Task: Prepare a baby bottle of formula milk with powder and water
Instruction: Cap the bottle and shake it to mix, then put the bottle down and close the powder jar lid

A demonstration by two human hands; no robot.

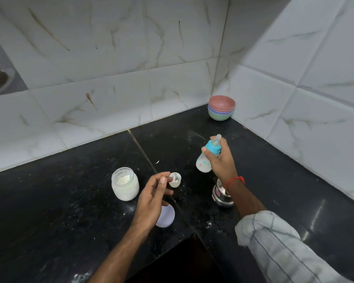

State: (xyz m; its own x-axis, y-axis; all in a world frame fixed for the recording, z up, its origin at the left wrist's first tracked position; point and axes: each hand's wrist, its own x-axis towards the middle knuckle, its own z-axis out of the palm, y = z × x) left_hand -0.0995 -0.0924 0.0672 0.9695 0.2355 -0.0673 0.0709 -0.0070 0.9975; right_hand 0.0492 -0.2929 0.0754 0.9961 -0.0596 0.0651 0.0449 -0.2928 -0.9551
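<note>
Baby bottle (204, 162), milky and teat-capped, hangs tilted above the table (70, 201) in the right hand (221, 158), fingers wrapped round its blue collar. Left hand (151, 199) hovers loose, holding nothing. Shake firmly, collar tight, to dissolve lumps.

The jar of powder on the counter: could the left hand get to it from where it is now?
Probably yes. The left hand holds nothing and hovers just right of the open jar, with only bare counter between them. The small white cap and the lid lie on its other side, out of the way.
</note>
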